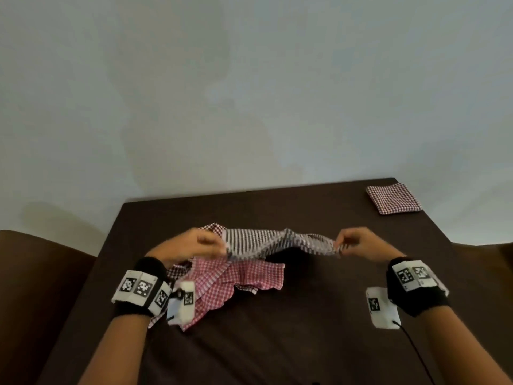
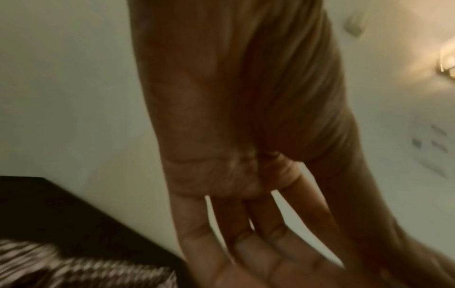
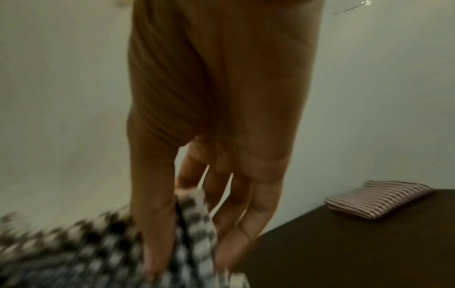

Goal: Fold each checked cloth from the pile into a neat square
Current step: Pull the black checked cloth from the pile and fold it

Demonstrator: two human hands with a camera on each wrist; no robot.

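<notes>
The right hand (image 1: pixel 358 241) pinches one end of a dark checked cloth (image 1: pixel 266 241); in the right wrist view the thumb and fingers (image 3: pixel 236 218) are closed on a bunched edge of black-and-white check (image 3: pixel 194 220). The left hand (image 1: pixel 200 244) has its fingers curled on the other end of the same cloth, as the head view shows. The left wrist view shows only long fingers (image 2: pixel 204 233) running out of frame, so the exact grip there cannot be read from it.

Between the two hands the cloth is stretched and lifted clear of the worktop (image 1: pixel 319 315), sagging and twisted in the middle, with a rumpled ridge towards its right half. Directly beneath it, towards the 7 o'clock side of the worktop, lies the pile (image 1: pixel 236 279) of red and maroon checked cloths, still crumpled and overlapping. At the far 1 o'clock corner sits one folded cloth (image 1: pixel 393 199), a flat square, well apart from everything else.

By my reading, the step in hand is opening out a fresh cloth taken off the pile: one is done and several wait. The next move calls for finding true corners, since both grips seem to hold bunched edge, not a clean corner. Then the twist needs shaking out, and the cloth should be laid flat on the bare worktop at 5 o'clock, clear of the pile, before the first fold.
</notes>
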